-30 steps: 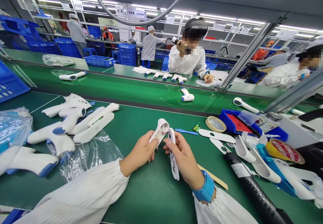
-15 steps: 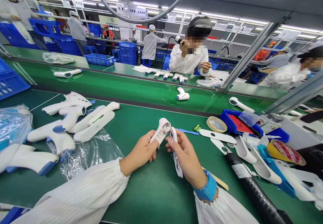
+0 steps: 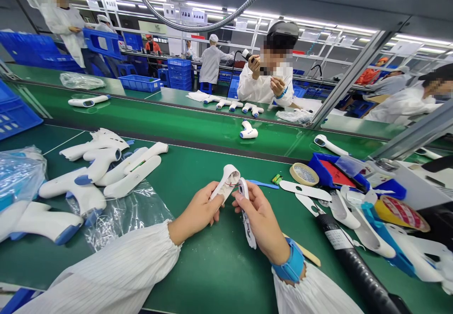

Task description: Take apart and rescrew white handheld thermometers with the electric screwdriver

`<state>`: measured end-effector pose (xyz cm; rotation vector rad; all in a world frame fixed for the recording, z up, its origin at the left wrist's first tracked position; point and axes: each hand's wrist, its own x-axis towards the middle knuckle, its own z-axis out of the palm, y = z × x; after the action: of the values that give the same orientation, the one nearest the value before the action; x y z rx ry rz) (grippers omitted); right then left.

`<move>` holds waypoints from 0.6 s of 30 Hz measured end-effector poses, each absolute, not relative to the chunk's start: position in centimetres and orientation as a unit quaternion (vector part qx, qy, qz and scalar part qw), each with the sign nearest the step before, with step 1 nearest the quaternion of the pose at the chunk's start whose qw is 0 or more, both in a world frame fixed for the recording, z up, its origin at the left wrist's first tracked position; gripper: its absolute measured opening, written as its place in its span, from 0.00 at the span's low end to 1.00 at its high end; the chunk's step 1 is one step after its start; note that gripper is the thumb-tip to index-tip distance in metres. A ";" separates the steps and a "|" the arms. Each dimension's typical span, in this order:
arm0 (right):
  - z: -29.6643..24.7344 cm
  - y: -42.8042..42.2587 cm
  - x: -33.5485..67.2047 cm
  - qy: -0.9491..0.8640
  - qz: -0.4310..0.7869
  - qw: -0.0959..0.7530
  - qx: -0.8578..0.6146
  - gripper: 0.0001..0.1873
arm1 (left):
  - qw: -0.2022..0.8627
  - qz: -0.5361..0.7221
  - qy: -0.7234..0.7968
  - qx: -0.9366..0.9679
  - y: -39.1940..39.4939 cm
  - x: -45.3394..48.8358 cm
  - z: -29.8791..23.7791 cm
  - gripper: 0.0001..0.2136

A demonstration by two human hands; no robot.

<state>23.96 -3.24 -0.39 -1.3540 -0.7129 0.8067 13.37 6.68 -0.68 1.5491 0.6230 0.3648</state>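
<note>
Beyond the shell, a long factory hall runs under strip lights, with blue crates stacked along its far side. A co-worker in a white smock sits across a second green belt from the shell, and both hands of that co-worker are raised near the face. Finished white thermometers lie on that belt.

The green surface carries the nearer things. Left of the shell, white housings with blue ends lie heaped beside a clear plastic bag. Right of the shell stand a blue tray, a black power screwdriver lying on its side, and a loose group of white shell halves. A roll of tape, a small green part and a blue spatula lie nearer, just beyond the right hand.

The left hand has the shell closed in its curled fingers, with the shell's rounded end rising above them. The right hand grips a narrow white panel between thumb and fingers, its lower end hanging below them. Shell and panel nearly touch, and thin red wire shows inside the shell. A blue band circles the right wrist.
</note>
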 end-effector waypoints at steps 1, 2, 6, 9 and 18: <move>-0.4 -3.2 24.0 -0.315 0.355 0.648 -0.595 0.16 | 0.657 0.161 0.275 0.684 6.7 13.4 -0.7 0.06; -0.4 -3.2 24.0 -0.316 0.356 0.648 -0.595 0.16 | 0.657 0.160 0.275 0.684 6.6 13.4 -0.6 0.06; -0.2 -3.2 23.9 -0.311 0.357 0.648 -0.596 0.17 | 0.656 0.158 0.277 0.684 6.6 13.4 -0.6 0.06; -0.1 -3.2 23.8 -0.307 0.356 0.649 -0.599 0.17 | 0.656 0.155 0.278 0.684 6.6 13.3 -0.7 0.06; -0.2 -3.2 23.9 -0.320 0.351 0.644 -0.599 0.17 | 0.659 0.147 0.279 0.683 6.7 13.3 -0.4 0.08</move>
<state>23.89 -3.23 -0.18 -1.3650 -0.7281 0.7996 13.29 6.71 -0.40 1.5456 0.6321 0.3317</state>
